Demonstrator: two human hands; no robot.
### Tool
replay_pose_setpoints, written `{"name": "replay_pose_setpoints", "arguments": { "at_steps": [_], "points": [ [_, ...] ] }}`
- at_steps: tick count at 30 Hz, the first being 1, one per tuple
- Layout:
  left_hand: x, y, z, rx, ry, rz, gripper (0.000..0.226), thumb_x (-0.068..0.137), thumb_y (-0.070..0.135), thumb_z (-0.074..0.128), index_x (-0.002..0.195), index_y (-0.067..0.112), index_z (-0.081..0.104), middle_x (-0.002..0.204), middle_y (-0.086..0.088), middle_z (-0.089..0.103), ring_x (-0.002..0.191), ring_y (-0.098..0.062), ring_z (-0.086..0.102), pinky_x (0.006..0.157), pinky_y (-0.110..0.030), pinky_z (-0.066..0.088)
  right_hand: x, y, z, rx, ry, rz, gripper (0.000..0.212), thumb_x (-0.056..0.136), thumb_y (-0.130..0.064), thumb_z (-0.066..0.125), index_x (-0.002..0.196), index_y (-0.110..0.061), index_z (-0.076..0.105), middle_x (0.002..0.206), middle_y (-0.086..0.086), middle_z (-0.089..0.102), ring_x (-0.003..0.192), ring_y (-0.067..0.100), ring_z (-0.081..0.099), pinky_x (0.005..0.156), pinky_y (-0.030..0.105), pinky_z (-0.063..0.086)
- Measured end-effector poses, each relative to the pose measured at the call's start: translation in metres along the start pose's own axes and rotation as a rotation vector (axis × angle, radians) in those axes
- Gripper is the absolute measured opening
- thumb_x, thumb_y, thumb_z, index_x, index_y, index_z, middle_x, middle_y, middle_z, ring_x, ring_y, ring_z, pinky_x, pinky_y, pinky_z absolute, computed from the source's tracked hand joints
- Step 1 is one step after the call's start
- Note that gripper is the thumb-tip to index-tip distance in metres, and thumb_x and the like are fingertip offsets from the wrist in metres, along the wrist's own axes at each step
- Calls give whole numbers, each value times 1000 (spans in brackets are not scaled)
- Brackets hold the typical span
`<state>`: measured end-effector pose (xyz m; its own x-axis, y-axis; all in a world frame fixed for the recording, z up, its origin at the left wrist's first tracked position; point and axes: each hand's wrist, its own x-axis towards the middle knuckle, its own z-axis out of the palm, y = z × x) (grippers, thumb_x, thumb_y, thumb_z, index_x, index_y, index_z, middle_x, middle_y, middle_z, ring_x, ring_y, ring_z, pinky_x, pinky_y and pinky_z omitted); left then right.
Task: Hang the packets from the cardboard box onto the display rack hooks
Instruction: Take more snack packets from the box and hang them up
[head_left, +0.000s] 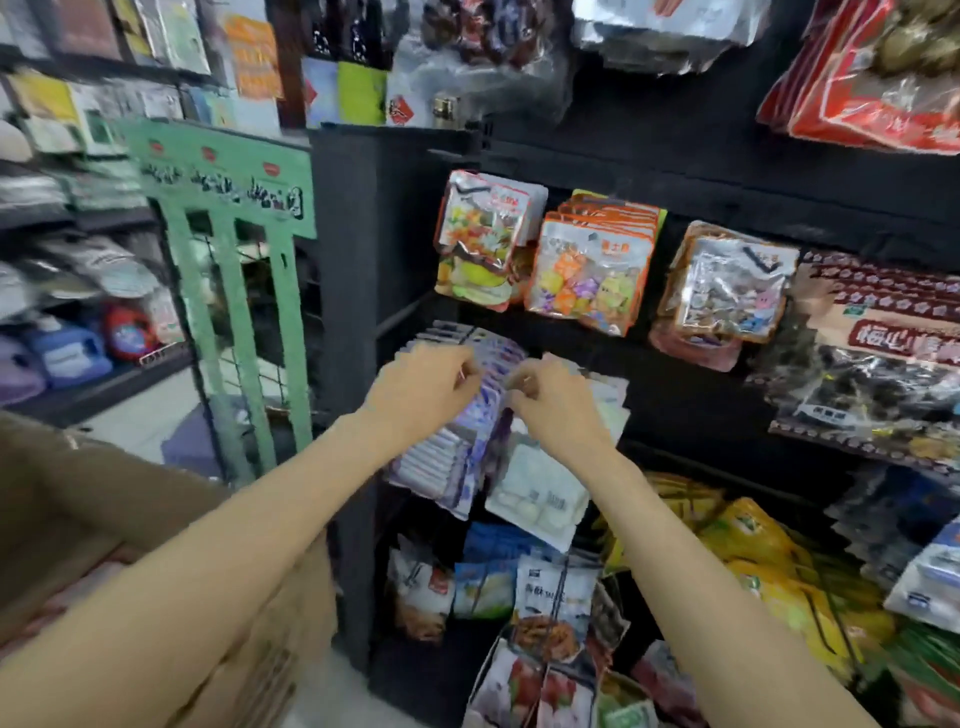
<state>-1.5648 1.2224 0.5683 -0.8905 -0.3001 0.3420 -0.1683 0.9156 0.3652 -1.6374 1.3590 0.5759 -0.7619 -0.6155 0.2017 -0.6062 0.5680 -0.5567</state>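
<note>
A thick row of purple-and-white packets (457, 447) hangs on a hook of the black display rack (701, 395), at mid height. My left hand (423, 387) pinches the top edges of these packets from the left. My right hand (556, 402) pinches the top of the frontmost packets from the right, next to a white packet (540, 493) with round white pieces. The hook itself is hidden behind my fingers. The open cardboard box (78, 499) stands low at the left, partly behind my left forearm, with pinkish packets inside.
Colourful candy packets (587, 270) hang on hooks above my hands, and dark and red packets hang to the right. Snack bags (550, 608) fill the lower hooks. A green wire stand (234, 270) is at the left, with shelves of goods behind it.
</note>
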Motion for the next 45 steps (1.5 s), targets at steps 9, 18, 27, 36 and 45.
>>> {"name": "replay_pose_setpoints", "arguments": {
  "at_steps": [9,18,27,36,45],
  "points": [
    [-155,-206,8,-140,-174,-564,15,90,26,57,96,15,65,92,-9,67,90,-28,63,75,-34,50,-34,-114,201,82,-483,-107,20,94,-11,51,105,-8,67,101,10,68,88,21,64,73,22,45],
    [-233,-325,48,94,-752,-771,49,94,22,51,136,3,38,133,-18,50,120,-31,51,93,-33,43,-24,-152,381,-167,-923,-75,37,97,-25,50,125,-1,51,128,20,55,116,34,53,88,33,43],
    [-235,-377,84,0,-906,-927,59,92,23,57,144,11,30,134,-13,50,120,-29,51,95,-36,43,-21,-113,486,-257,-1147,7,75,91,-36,60,147,-6,20,147,15,36,133,31,36,105,32,32],
    [-226,-386,88,-107,-903,-1013,35,90,20,59,123,11,56,118,-11,61,107,-26,59,90,-34,48,-24,-123,505,-534,-1202,-192,47,98,-19,41,140,2,33,139,19,44,126,33,46,98,38,42],
    [-225,-352,20,-119,-399,-884,50,88,25,62,134,8,47,133,-11,54,122,-28,50,95,-29,39,13,-138,402,-84,-1014,-138,35,98,-12,42,64,-15,52,73,5,57,68,18,52,56,27,34]
  ]
}}
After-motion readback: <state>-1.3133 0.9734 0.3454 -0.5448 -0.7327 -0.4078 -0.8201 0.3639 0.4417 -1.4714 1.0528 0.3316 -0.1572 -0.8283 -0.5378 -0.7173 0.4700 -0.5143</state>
